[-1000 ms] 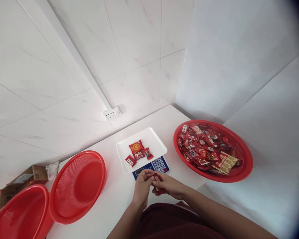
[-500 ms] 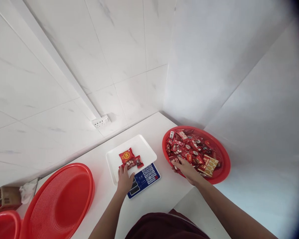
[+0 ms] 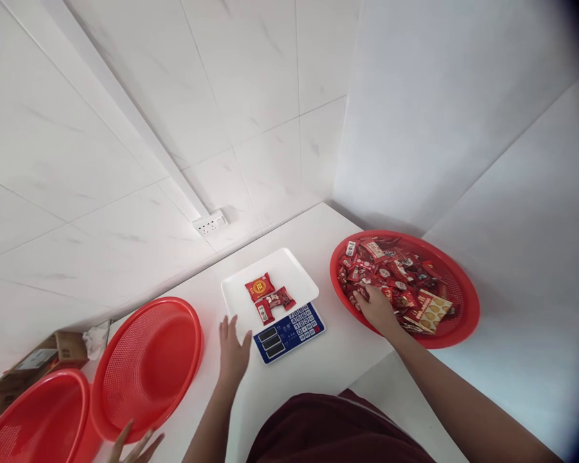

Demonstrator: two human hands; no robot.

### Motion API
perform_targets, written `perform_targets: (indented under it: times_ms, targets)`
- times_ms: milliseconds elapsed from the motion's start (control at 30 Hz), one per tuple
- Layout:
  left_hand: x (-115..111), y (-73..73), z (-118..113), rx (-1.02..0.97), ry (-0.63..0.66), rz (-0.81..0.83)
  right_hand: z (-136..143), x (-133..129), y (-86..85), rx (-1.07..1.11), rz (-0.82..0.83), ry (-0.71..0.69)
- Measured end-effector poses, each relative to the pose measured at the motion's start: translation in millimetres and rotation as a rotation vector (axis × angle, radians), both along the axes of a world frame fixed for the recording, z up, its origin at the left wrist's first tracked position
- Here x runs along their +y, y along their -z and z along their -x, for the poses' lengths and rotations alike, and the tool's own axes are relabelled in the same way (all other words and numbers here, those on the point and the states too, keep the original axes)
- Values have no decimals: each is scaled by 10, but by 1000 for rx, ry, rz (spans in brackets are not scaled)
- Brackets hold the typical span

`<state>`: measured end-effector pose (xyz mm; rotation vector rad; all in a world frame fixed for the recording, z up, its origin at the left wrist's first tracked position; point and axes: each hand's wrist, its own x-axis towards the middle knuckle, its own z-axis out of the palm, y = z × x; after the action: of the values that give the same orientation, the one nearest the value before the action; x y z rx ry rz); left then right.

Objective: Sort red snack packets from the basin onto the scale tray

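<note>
Red packets (image 3: 385,274) lie heaped in the perforated basket (image 3: 462,297); my right hand (image 3: 378,311) dips among them, though I cannot tell whether it grips one; my left hand (image 3: 234,354), spread wide, is near the white tray (image 3: 280,265)

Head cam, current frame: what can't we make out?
All head view:
- What, if anything, the right hand grips: the hand itself hides it.
- Readings on the scale displays: too small and dark.
- The third hand's wrist: cut by the bottom edge.
- Basket bottom, right: covered by packets.
</note>
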<state>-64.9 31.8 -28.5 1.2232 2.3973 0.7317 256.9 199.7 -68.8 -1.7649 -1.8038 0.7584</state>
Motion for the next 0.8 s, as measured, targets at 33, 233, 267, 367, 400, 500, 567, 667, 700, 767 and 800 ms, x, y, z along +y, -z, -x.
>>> perform_targets:
  times_ms: [33,233,267,367,400,500,567,667,700,767,800]
  targets:
    - [-60,-13,123,49,-34,26,7,-2,51,-21,1,-11]
    - [-365,-36,482,192,-149,151,32,-48,186,-120,-5,-64]
    - [-376,-27,461,207,-140,145,32,-48,191,-131,-6,-73]
    - [-276,-2,282,230,-12,77,28,-39,210,-152,-21,-85]
    - [-198,2,197,210,52,52,25,-36,219,-154,-27,-86]
    - [126,-2,-75,66,241,25,17,-29,242,-149,-11,-88]
    - [362,-4,-227,38,364,53,13,-27,254,-145,9,-90]
    - [649,16,-358,75,367,164,10,-25,267,-136,2,-92]
    - [717,28,-375,84,344,188,10,-25,269,-135,-7,-91]
    - [816,55,-381,90,310,203,9,-22,268,-131,-11,-88]
    - [850,67,-377,86,303,200,8,-20,266,-126,-5,-87]
